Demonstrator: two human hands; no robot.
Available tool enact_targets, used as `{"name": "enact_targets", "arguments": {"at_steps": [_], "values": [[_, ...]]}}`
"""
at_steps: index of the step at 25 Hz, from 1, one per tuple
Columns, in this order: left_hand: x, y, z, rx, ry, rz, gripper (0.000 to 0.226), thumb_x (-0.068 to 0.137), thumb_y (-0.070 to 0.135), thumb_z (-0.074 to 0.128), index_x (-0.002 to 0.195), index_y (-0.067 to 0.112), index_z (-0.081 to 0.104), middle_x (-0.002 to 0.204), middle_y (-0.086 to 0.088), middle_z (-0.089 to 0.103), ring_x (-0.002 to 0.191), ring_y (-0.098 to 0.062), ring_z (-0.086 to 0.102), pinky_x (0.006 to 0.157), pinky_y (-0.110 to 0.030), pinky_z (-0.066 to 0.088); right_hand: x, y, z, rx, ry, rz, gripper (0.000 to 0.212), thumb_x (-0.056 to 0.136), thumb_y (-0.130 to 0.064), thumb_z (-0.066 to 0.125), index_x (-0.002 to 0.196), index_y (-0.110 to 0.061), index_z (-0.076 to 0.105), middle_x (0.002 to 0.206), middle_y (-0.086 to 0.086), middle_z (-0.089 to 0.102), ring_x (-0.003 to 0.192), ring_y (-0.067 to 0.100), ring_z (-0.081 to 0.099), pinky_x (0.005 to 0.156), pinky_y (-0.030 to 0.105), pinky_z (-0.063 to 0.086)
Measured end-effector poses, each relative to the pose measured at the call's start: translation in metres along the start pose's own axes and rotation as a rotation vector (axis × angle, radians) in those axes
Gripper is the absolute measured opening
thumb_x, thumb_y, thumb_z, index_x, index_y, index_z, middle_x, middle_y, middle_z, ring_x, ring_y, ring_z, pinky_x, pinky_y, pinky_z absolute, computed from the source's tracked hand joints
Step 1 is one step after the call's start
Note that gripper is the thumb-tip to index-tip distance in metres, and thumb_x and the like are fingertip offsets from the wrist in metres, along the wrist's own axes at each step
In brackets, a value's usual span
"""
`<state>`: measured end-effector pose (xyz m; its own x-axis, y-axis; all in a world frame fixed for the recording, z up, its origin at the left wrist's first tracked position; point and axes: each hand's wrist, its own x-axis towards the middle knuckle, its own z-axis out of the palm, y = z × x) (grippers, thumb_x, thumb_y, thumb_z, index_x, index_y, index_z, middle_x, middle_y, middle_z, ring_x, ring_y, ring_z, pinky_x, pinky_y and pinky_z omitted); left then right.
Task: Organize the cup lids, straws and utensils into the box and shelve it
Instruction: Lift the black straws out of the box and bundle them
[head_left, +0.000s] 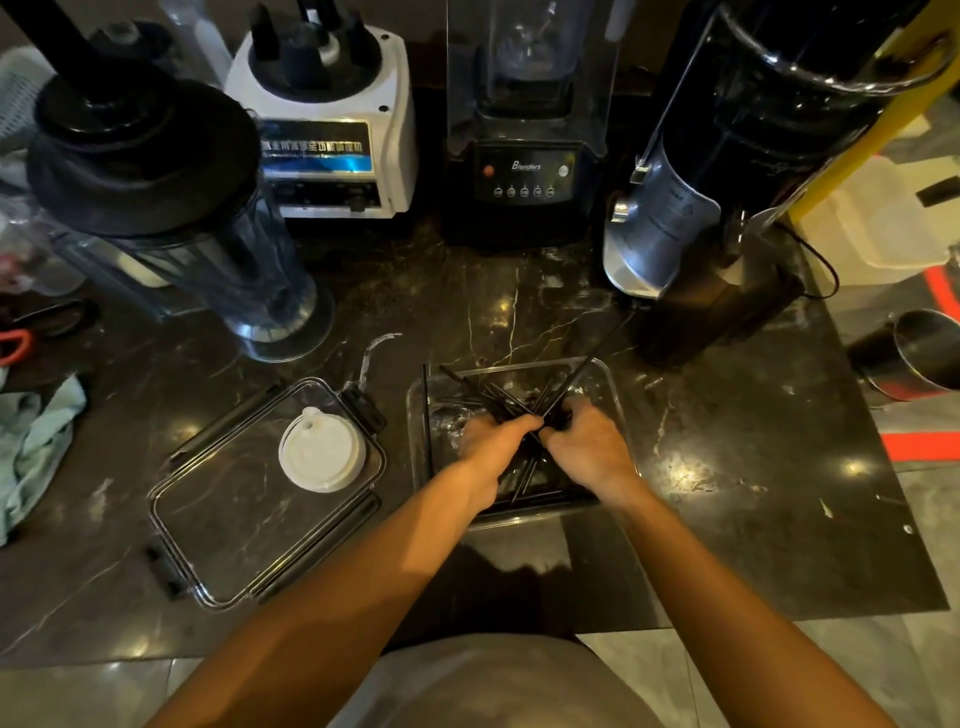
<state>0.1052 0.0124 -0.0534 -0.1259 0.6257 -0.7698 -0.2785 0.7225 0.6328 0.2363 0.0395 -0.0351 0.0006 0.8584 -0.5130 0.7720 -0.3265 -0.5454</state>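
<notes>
You are working both hands inside the clear box (613, 387) at lower centre of the frame, on the dark desk (727, 467). Left hand (493, 447) and right hand (587, 447) are each curling a grip around the black straws (498, 402), a crossed bundle too tangled to count. Judging by looks, the straws are light, thin and springy, likely to fan out; hold them near mid-length. One box, one clear box lid (218, 519) lying left of it, with white cup lids (322, 454) resting on it, probably a stack, brittle-looking; take it by the rim.
</notes>
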Motion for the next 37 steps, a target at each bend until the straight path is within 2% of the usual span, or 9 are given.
{"name": "enact_targets", "arguments": {"at_steps": [6,8,14,19,24,27,30,33,37], "values": [[0.002,0.003,-0.006,-0.026,-0.087,-0.030,0.040,0.076,0.039,0.090,0.107,0.024,0.071,0.106,0.001,0.077,0.105,-0.017,0.071,0.089,-0.031,0.056,-0.003,0.008,-0.001,0.172,-0.080,-0.132,0.016,0.097,-0.030,0.064,0.112,-0.033,0.062,0.078,-0.010,0.071,0.060,0.003,0.066,0.051,0.021,0.048],[0.000,0.005,-0.010,-0.017,-0.124,-0.001,0.034,0.080,0.036,0.088,0.108,0.023,0.074,0.098,0.005,0.081,0.092,-0.006,0.075,0.076,-0.020,0.057,-0.004,0.009,-0.003,0.276,-0.066,-0.168,0.015,0.099,-0.028,0.063,0.109,-0.039,0.063,0.074,-0.018,0.071,0.058,-0.003,0.065,0.047,0.013,0.045],[-0.004,0.011,-0.011,0.021,-0.192,0.103,0.035,0.087,0.032,0.082,0.116,0.015,0.075,0.108,-0.003,0.081,0.107,-0.015,0.073,0.083,-0.023,0.050,-0.005,0.007,0.008,0.366,-0.117,-0.172,0.026,0.104,-0.006,0.046,0.126,-0.014,0.057,0.093,0.007,0.069,0.061,0.007,0.066,0.055,0.026,0.058],[-0.002,0.011,-0.017,0.041,-0.252,0.159,0.042,0.083,0.041,0.084,0.118,0.018,0.075,0.111,-0.002,0.080,0.113,-0.019,0.072,0.102,-0.040,0.053,-0.006,0.008,0.017,0.237,-0.103,-0.198,0.019,0.103,-0.014,0.056,0.118,-0.025,0.053,0.090,0.001,0.072,0.059,0.012,0.069,0.051,0.026,0.055],[0.002,0.009,-0.017,0.057,-0.133,0.245,0.026,0.084,0.030,0.084,0.108,0.026,0.074,0.098,0.010,0.081,0.095,0.000,0.074,0.084,-0.021,0.052,-0.008,0.006,0.022,0.095,-0.164,-0.323,0.012,0.102,-0.022,0.058,0.102,-0.031,0.067,0.078,0.001,0.073,0.063,0.019,0.070,0.055,0.038,0.060],[0.004,0.008,-0.020,0.005,0.026,0.280,0.016,0.094,0.024,0.074,0.109,0.019,0.075,0.100,0.001,0.080,0.104,-0.015,0.075,0.092,-0.034,0.057,-0.011,0.008,0.018,0.210,-0.187,-0.309,0.019,0.101,-0.024,0.060,0.100,-0.041,0.066,0.082,-0.008,0.074,0.064,0.013,0.071,0.055,0.033,0.061],[0.003,0.006,-0.027,-0.020,0.091,0.277,0.019,0.100,0.020,0.065,0.117,0.011,0.070,0.113,-0.006,0.075,0.113,-0.022,0.069,0.105,-0.044,0.053,-0.004,0.015,0.009,0.127,0.050,-0.270,0.019,0.100,-0.017,0.059,0.104,-0.033,0.068,0.081,-0.006,0.071,0.059,0.011,0.067,0.052,0.030,0.057],[0.004,0.002,-0.032,-0.042,0.173,0.268,0.019,0.100,0.013,0.064,0.117,0.005,0.068,0.112,-0.013,0.075,0.110,-0.025,0.070,0.104,-0.047,0.054,0.010,0.009,0.001,-0.240,0.162,-0.326,0.024,0.098,-0.014,0.061,0.120,-0.019,0.066,0.115,0.002,0.065,0.088,0.015,0.069,0.073,0.029,0.055],[-0.001,-0.001,-0.029,-0.102,0.228,0.208,0.021,0.100,0.010,0.063,0.121,0.008,0.064,0.114,-0.013,0.074,0.110,-0.024,0.070,0.100,-0.040,0.056,0.020,-0.010,0.006,-0.467,0.004,-0.377,0.041,0.094,-0.010,0.064,0.134,-0.015,0.058,0.133,0.006,0.056,0.115,0.028,0.064,0.097,0.045,0.054]]}}
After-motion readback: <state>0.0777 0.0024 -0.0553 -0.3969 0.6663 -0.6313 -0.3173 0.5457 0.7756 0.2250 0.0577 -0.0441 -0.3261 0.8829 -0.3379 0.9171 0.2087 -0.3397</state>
